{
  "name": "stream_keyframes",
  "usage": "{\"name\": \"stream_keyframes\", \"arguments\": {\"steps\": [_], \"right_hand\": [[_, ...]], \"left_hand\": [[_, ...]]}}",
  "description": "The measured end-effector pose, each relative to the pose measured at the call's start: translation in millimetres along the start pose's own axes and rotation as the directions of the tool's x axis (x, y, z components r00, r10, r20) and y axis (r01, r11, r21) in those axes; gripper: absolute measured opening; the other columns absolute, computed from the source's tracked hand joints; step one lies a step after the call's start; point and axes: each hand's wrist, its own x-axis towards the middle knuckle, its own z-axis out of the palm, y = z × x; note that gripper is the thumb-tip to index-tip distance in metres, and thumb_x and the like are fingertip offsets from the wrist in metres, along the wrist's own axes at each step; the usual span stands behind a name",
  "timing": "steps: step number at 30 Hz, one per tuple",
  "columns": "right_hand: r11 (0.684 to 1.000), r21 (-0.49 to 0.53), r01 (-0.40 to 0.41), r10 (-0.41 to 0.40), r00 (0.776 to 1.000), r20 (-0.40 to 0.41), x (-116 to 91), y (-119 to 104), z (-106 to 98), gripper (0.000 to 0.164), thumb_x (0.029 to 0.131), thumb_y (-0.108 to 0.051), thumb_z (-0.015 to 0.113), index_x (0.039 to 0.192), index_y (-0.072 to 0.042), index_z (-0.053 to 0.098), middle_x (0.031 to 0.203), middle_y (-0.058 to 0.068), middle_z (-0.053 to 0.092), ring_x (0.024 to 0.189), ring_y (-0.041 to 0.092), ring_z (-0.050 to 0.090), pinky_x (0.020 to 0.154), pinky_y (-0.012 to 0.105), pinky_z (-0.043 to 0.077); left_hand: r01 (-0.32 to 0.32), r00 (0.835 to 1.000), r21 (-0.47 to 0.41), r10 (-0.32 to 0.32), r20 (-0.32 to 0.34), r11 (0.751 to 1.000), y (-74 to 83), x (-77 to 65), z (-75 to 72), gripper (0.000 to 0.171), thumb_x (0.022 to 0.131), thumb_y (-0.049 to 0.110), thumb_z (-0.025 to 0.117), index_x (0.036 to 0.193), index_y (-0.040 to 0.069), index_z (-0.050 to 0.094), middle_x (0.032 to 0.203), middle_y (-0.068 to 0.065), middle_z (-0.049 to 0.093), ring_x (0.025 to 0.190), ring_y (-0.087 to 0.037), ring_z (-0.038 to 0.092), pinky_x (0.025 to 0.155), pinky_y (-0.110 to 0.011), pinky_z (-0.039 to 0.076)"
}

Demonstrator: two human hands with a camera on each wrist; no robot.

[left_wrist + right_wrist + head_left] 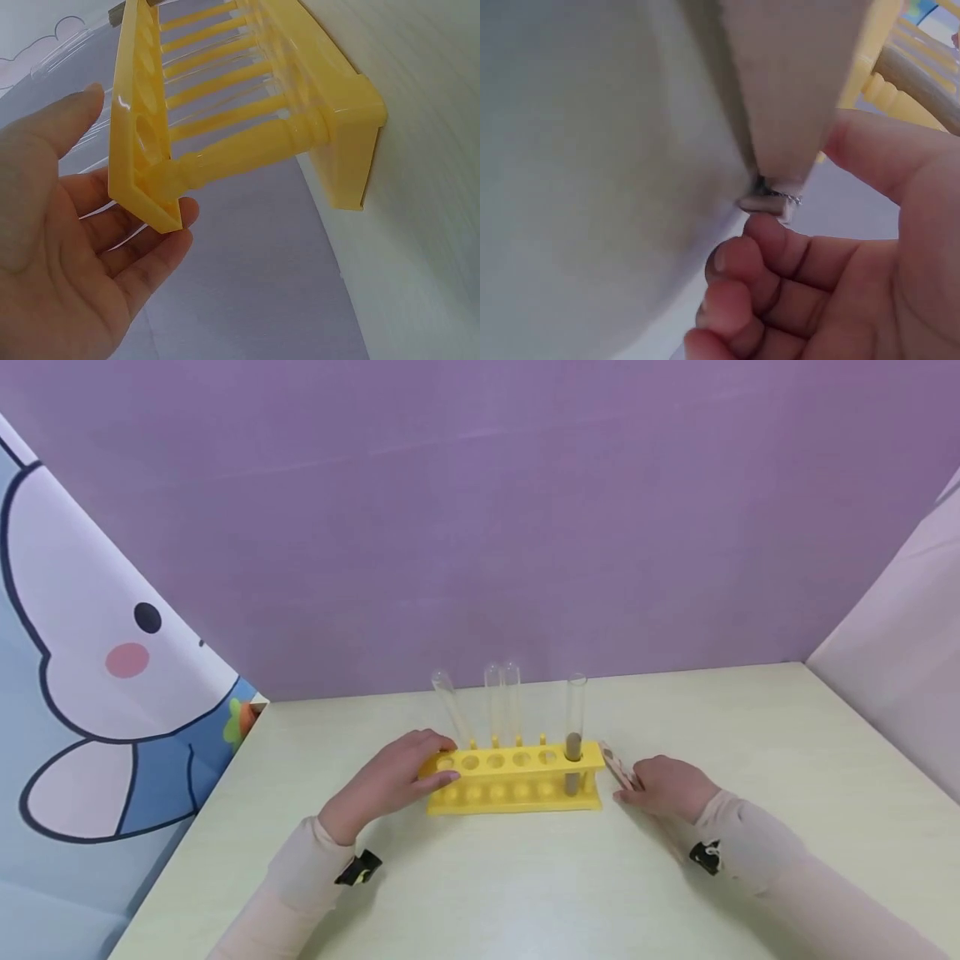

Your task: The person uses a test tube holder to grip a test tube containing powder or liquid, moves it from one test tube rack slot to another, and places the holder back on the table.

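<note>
A yellow test tube rack (517, 770) stands on the table. My left hand (397, 777) grips its left end, thumb in front and fingers at the far side of the top plate; the left wrist view shows the fingertips (176, 244) at the plate's edge. Upright in the rack's right-end hole is a test tube (575, 710) with grey-brown contents. Three clear test tubes (512, 706) sit upside down along the back, the leftmost leaning. Right of the rack, my right hand (667, 787) pinches a wooden test tube clamp (791, 90) near its metal spring (776, 202).
The pale table (510, 885) reaches back to a purple backdrop (510, 527). A cartoon-printed panel (90, 652) borders the left side, and a pale panel (900, 635) the right. Black wrist straps (358, 867) show at both cuffs.
</note>
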Motion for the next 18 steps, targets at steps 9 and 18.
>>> {"name": "stream_keyframes", "arguments": {"steps": [9,18], "right_hand": [[1.000,0.012,0.004,-0.004,1.000,0.023,-1.2,4.4,4.3,0.032,0.089,-0.035,0.063,0.070,-0.012,0.049,0.058,-0.001,0.045,0.052,0.011,0.042,0.050,0.025,0.034],[1.000,-0.013,0.004,-0.004,1.000,0.014,-1.4,3.9,3.3,0.033,0.089,-0.035,0.062,0.069,-0.012,0.049,0.057,-0.002,0.044,0.051,0.011,0.041,0.049,0.024,0.032]], "left_hand": [[-0.034,0.999,0.015,0.034,0.005,0.999,-2.3,-0.1,1.4,0.035,0.089,0.032,0.066,0.114,0.008,0.059,0.103,0.000,0.061,0.085,-0.012,0.050,0.079,-0.032,0.046],[-0.049,0.999,0.020,0.049,-0.009,0.999,-3.9,1.5,3.1,0.036,0.088,0.032,0.068,0.113,0.008,0.060,0.101,0.000,0.060,0.084,-0.012,0.050,0.079,-0.032,0.046]]}}
